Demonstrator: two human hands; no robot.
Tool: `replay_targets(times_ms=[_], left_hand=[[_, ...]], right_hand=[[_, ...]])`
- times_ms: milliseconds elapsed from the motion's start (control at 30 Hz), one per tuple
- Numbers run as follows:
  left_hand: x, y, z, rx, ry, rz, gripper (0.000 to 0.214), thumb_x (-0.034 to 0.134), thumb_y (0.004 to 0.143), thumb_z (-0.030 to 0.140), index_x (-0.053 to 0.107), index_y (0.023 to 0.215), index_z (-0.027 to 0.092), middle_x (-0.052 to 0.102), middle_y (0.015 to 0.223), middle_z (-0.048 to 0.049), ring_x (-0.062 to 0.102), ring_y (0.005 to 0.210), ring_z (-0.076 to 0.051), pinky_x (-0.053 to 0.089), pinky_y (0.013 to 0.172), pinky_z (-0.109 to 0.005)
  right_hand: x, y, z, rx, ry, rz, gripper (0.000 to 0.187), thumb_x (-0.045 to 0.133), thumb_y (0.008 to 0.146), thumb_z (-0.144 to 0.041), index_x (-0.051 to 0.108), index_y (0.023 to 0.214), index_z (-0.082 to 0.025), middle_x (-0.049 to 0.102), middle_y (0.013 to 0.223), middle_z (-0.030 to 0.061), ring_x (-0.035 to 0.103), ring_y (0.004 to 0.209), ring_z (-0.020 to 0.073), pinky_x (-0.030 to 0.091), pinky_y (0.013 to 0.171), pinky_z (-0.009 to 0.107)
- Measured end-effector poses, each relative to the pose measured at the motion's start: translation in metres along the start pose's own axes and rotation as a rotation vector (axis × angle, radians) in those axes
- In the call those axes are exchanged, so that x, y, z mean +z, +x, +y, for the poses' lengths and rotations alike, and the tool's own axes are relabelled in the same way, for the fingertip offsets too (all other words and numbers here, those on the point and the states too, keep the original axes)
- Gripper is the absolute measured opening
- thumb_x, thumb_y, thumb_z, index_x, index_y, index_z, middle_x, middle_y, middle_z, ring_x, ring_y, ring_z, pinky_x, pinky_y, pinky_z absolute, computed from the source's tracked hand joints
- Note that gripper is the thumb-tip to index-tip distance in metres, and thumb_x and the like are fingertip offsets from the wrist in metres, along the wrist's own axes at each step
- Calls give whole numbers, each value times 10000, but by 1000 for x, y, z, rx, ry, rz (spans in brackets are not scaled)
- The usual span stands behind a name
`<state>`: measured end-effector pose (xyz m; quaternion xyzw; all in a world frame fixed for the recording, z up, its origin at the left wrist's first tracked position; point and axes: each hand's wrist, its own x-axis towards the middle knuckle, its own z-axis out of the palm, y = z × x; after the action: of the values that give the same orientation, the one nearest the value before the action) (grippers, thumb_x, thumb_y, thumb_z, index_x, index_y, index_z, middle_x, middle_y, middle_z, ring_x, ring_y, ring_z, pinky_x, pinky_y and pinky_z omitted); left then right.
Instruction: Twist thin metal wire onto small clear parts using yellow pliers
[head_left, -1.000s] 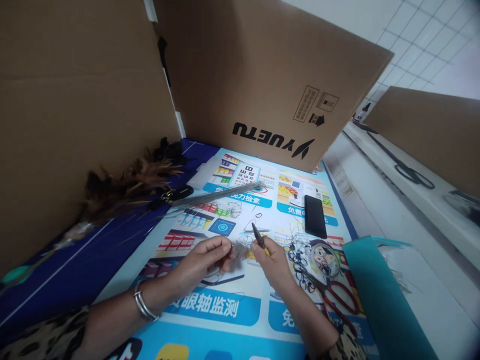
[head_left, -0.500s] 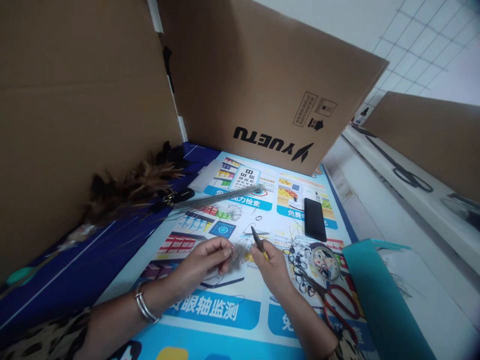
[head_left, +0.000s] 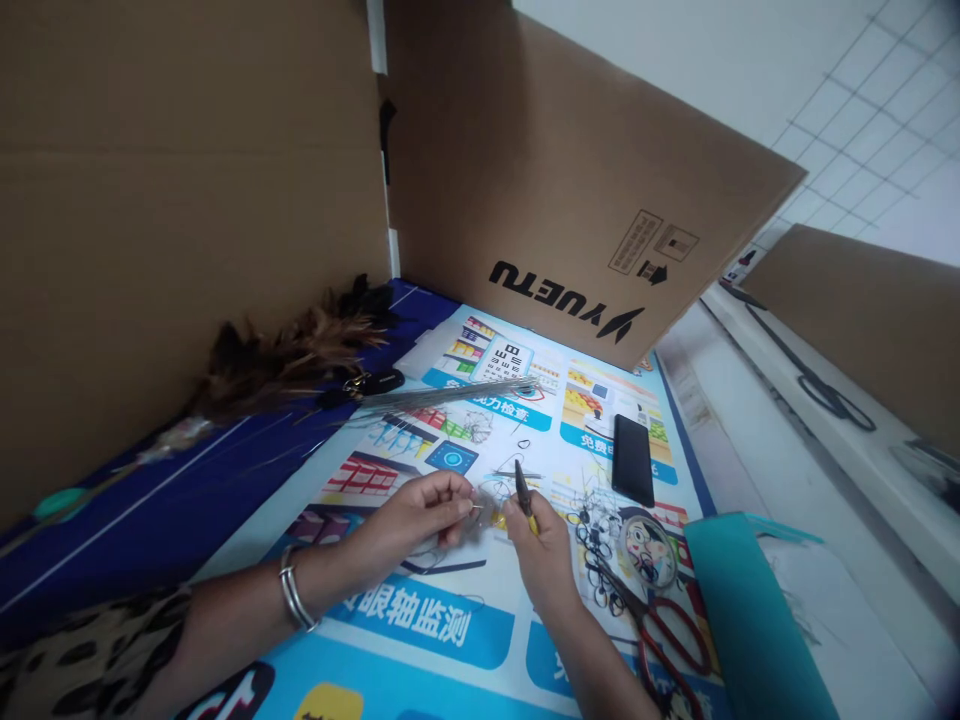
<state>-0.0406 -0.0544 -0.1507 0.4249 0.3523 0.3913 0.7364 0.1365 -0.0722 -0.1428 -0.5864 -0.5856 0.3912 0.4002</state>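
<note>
My left hand [head_left: 435,508] is closed in a pinch on a thin piece of wire, whose end pokes out past the fingertips. A silver bangle circles that wrist. In my right hand [head_left: 541,545] are pliers [head_left: 523,488] with dark pointed jaws and yellow on the handle, the tip aimed away from me. The two hands are a short way apart above the printed mat [head_left: 420,660]. Between them lies a small, blurred clear thing [head_left: 491,508]. Beyond the pliers are loose wire bits and a small dark ring [head_left: 523,444].
Red-handled scissors [head_left: 675,640], many small black rings [head_left: 596,545] and a round picture tin [head_left: 646,550] lie right. A black phone [head_left: 633,460], a bundle of thin wires [head_left: 457,393], a feather duster [head_left: 292,355] and a teal box [head_left: 750,610] surround the hands. Cardboard [head_left: 585,160] stands behind.
The view has turned slightly, so the surroundings appear shifted. My left fingers have turned a little and the wire end shows more clearly. The pliers point more upright in the picture.
</note>
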Motion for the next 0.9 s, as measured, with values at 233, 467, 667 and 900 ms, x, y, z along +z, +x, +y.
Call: replay_targets(times_ms=[233, 467, 667, 900], left_hand=[[-1, 1, -1, 71, 2, 16, 198, 579, 776, 327, 508, 857, 161, 504, 589, 38, 444, 482, -72, 320, 469, -187], [-2, 1, -2, 60, 22, 35, 230, 585, 770, 310, 520, 932, 161, 511, 599, 34, 449, 477, -72, 318, 469, -185], [-1, 0, 4, 62, 72, 68, 201, 585, 764, 318, 543, 856, 144, 510, 608, 32, 449, 489, -76, 336, 469, -187], [-6, 1, 6, 82, 183, 132, 201, 580, 755, 311, 580, 842, 130, 537, 687, 3, 456, 552, -92, 360, 514, -201]], right_hand=[[1, -1, 0, -2, -19, 6, 230, 495, 799, -384, 542, 743, -166, 464, 629, -28, 421, 601, 110, 345, 537, 195], [1, -2, 0, 15, -12, -2, 216, 494, 805, -373, 545, 779, -165, 498, 662, -19, 444, 621, 114, 355, 554, 196], [-1, -1, 2, 3, -62, -24, 228, 480, 818, -382, 541, 790, -164, 481, 650, -25, 435, 609, 110, 345, 542, 195], [-2, 2, 8, -171, -256, -74, 211, 461, 836, -331, 491, 699, -173, 456, 673, -22, 433, 650, 112, 334, 590, 205]])
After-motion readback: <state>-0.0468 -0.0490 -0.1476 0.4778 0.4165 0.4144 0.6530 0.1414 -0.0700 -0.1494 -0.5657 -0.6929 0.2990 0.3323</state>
